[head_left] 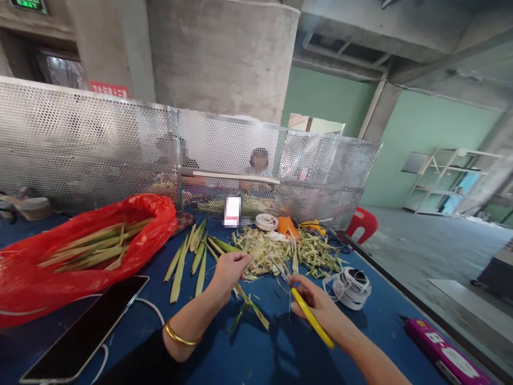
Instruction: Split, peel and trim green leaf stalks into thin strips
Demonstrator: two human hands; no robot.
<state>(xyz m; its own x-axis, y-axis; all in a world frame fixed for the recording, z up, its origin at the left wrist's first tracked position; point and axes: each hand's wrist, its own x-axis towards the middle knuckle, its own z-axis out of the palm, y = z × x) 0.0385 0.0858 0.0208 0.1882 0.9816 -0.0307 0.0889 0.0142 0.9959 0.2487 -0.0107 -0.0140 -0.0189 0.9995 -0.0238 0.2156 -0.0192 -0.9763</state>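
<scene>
My left hand (230, 275), fingers pinched, holds a pale strip of leaf (258, 255) over the table. The fingers of my right hand (316, 305) are wrapped round yellow-handled scissors (308, 314), whose blades point up and left toward the strip. Just below my left hand lies a small figure of knotted green leaf strips (249, 306); whether it is joined to what I hold, I cannot tell. Beyond both hands spreads a pile of leaf scraps (256, 241). Several long green leaves (181, 270) lie to the left of my left hand.
A red plastic bag (150, 214) of leaves and a tablet (86, 329) with a white cable are on the left. White ribbon rolls (352, 289) and a purple box (441, 347) stand right. A perforated metal screen (228, 149) crosses behind, people beyond it.
</scene>
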